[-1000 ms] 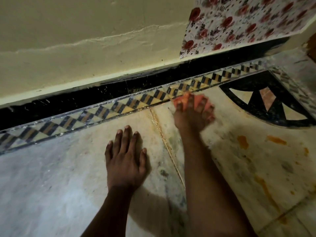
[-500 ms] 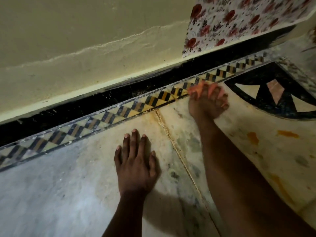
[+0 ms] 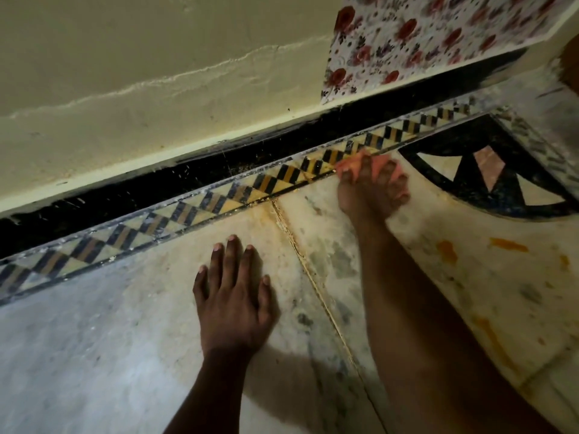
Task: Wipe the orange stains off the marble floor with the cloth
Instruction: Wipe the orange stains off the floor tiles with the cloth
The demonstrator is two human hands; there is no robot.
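Gripping pink cloth (image 3: 354, 164), right hand (image 3: 369, 195) presses floor border (image 3: 219, 198).

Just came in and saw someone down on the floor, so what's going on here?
A person is cleaning the marble floor by hand. The right hand grips a crumpled orange-pink cloth and presses it down beside the checkered border strip near the wall. The left hand lies flat on the marble, fingers straight, apparently as a brace. Orange stains remain to the right of the wiping arm, not yet wiped.
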